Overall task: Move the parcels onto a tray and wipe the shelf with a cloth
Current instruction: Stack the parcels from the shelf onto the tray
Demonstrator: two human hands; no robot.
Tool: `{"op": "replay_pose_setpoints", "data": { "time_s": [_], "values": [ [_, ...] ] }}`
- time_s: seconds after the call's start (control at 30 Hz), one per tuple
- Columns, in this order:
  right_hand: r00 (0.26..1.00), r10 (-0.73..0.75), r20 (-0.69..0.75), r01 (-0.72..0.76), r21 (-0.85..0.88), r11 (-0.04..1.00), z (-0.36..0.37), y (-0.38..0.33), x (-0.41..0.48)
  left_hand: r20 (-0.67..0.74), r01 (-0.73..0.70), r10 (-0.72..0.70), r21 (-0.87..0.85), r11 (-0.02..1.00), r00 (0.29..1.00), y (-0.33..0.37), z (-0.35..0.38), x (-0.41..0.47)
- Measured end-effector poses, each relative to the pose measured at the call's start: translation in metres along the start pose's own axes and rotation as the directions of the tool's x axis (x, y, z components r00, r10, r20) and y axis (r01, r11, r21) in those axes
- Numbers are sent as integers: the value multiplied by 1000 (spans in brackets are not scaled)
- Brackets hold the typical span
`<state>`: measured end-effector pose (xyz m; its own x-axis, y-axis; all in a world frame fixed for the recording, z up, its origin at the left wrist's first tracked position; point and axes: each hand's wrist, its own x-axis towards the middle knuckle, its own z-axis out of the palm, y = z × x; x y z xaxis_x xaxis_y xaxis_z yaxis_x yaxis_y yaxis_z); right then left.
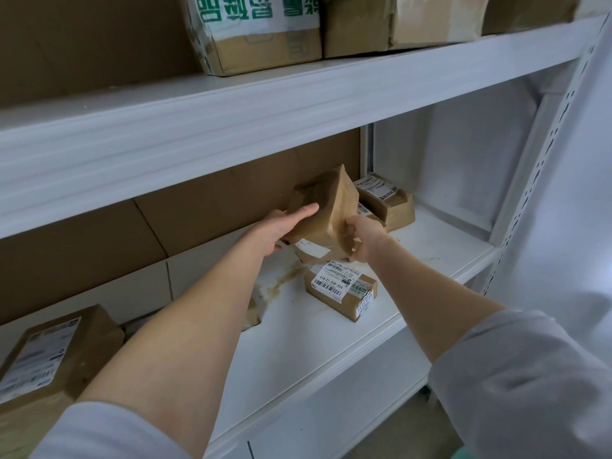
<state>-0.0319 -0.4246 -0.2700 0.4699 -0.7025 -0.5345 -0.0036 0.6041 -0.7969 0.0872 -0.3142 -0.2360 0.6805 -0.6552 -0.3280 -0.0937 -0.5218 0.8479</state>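
Note:
A brown taped parcel is lifted and tilted above the white shelf. My left hand presses flat on its left side and my right hand grips its lower right corner. Just below them a small labelled box lies flat on the shelf. Another taped parcel with a white label rests at the back right corner. A larger labelled parcel sits at the shelf's left end. Brown stains mark the shelf beneath my left arm. No tray or cloth is in view.
The upper shelf overhangs close above my hands and carries several big cartons. Brown cardboard lines the back wall. A perforated white upright bounds the right side.

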Motion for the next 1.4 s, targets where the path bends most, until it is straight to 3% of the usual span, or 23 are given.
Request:
{"op": "replay_pose_setpoints", "data": {
  "time_s": [0.27,0.37,0.57,0.87,1.2,1.4],
  "values": [
    [995,-68,73,68,3,998,-3,-8,-5,63,-35,28,108,994,998,-3,12,-4],
    [994,-80,70,80,1,997,-3,-7,-3,26,-65,62,153,986,998,-5,12,-3],
    [997,-57,45,58,-26,998,-4,-3,-5,-70,-157,188,318,935,980,-4,15,0],
    [994,-91,61,91,-1,996,0,-4,-7,-100,-297,389,485,823,916,-7,13,0],
    [991,-78,111,78,-1,997,2,-3,-11,-123,-234,317,443,865,940,-7,2,-2],
    [997,-27,68,26,3,1000,2,-1,-13,-112,-223,252,223,949,961,-10,-3,-1]
  ]
}}
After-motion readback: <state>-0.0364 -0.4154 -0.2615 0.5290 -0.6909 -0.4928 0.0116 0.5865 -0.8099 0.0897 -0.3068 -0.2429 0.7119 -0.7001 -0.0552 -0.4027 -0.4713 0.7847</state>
